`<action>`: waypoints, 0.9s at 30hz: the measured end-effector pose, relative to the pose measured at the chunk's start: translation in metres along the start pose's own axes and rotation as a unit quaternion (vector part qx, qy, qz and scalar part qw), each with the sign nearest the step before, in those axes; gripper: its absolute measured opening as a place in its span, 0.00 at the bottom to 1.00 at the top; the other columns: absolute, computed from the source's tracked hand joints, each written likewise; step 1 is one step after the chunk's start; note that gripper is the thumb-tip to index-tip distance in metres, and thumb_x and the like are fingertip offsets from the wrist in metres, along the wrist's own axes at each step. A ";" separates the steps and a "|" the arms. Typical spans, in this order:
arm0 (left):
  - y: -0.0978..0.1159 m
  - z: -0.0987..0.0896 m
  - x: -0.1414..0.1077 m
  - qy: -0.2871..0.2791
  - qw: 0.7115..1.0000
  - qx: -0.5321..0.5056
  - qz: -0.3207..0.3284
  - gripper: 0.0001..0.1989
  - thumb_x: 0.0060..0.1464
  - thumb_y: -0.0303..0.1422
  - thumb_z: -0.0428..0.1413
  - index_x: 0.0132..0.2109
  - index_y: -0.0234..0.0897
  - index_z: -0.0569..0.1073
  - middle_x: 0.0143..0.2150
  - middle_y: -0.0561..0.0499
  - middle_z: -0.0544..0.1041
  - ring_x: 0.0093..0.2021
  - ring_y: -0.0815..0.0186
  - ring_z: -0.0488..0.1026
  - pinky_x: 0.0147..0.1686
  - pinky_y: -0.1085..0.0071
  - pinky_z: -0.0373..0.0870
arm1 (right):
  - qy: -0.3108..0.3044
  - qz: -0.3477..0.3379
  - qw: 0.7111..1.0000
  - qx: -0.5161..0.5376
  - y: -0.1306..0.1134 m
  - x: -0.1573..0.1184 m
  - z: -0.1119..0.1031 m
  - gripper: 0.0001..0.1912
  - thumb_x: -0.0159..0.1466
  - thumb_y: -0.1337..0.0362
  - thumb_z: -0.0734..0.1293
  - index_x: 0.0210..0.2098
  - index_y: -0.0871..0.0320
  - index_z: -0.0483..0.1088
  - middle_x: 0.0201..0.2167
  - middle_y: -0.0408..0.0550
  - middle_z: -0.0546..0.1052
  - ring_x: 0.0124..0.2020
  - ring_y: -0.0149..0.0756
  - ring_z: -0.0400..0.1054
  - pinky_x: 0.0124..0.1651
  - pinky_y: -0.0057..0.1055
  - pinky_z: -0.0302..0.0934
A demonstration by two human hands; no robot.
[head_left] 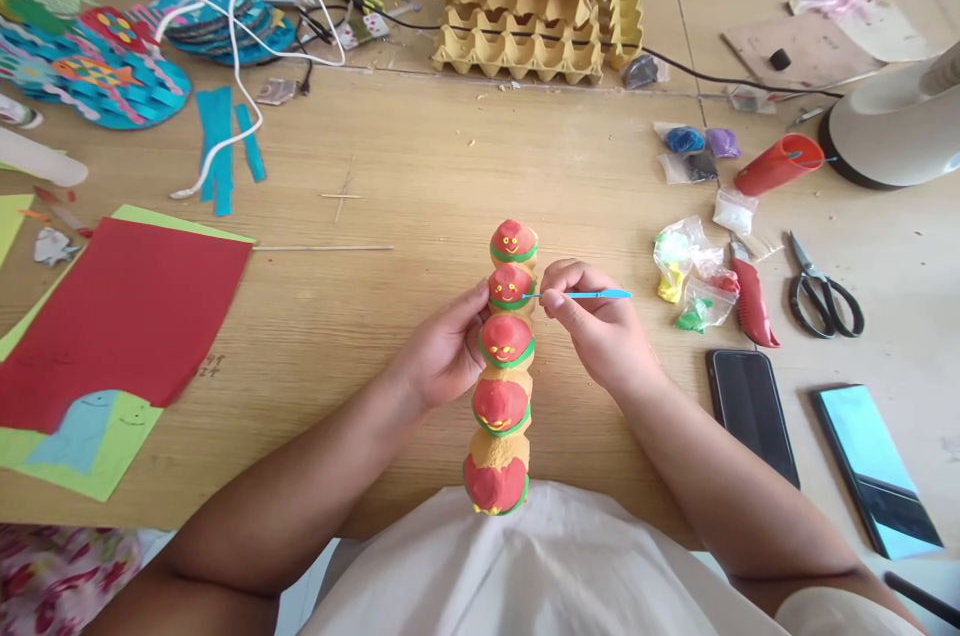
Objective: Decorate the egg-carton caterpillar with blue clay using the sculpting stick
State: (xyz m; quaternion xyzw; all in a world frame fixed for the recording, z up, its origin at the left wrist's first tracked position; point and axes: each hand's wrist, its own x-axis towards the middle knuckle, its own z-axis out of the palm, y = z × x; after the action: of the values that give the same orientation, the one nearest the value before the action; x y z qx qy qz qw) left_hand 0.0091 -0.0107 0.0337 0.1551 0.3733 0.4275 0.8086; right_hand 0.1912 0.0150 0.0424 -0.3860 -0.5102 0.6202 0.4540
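My left hand (448, 346) grips the left side of an egg-carton strip (504, 451), around its second and third bumps. The strip runs up and down the view, its near end by the white shirt. Its bumps carry red caps with green rims; the upper ones show small yellow eyes and curved mouths. Between the thumb and fingers of my right hand (600, 321) is a thin blue tool (611, 294), lying level. Its tip touches the second red cap (511, 284) from the far end, near the green rim.
Scissors (825, 291), a red cutter (752, 301), clay bags (694, 271), a red cup (776, 166) and two phones (752, 406) lie right. Red paper (127, 316) is left. Egg cartons (517, 46), a cable and blue woven crafts (150, 81) are at the back.
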 end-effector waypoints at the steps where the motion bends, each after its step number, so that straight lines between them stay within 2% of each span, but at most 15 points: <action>1: 0.000 0.001 0.000 0.002 1.000 -0.003 -0.001 0.15 0.56 0.48 0.66 0.37 0.43 0.78 0.27 0.54 0.73 0.25 0.68 0.67 0.27 0.68 0.66 | 0.000 0.002 1.000 0.000 0.000 0.000 0.000 0.12 0.65 0.57 0.75 0.30 0.54 0.72 0.33 0.43 0.70 0.35 0.35 0.61 0.40 0.33 0.57; 12: 0.000 0.004 -0.003 0.000 0.997 -0.077 -0.015 0.10 0.64 0.39 0.62 0.41 0.35 0.80 0.30 0.52 0.78 0.27 0.70 0.74 0.29 0.75 0.72 | -0.003 0.002 1.000 0.005 0.008 0.001 -0.001 0.13 0.66 0.55 0.74 0.32 0.54 0.71 0.32 0.42 0.69 0.34 0.33 0.61 0.39 0.32 0.55; 20: 0.003 0.009 -0.003 0.020 0.995 -0.092 -0.027 0.12 0.68 0.36 0.56 0.40 0.33 0.81 0.28 0.51 0.79 0.26 0.70 0.75 0.28 0.75 0.73 | -0.005 0.005 1.000 0.005 0.011 0.001 -0.002 0.14 0.65 0.54 0.75 0.33 0.54 0.71 0.33 0.42 0.68 0.34 0.33 0.61 0.38 0.32 0.55; 27: 0.003 0.008 -0.004 0.013 0.994 -0.105 -0.039 0.11 0.67 0.36 0.58 0.40 0.34 0.81 0.29 0.50 0.80 0.26 0.69 0.76 0.29 0.75 0.74 | -0.011 0.005 0.999 0.031 0.015 0.002 -0.003 0.12 0.66 0.56 0.74 0.33 0.54 0.71 0.33 0.41 0.68 0.34 0.32 0.61 0.38 0.32 0.55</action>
State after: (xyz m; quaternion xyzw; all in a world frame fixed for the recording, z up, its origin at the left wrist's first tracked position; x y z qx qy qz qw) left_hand 0.0119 -0.0115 0.0425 0.0490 0.3428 0.4348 0.8313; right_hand 0.1913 0.0168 0.0274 -0.3675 -0.4937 0.6422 0.4570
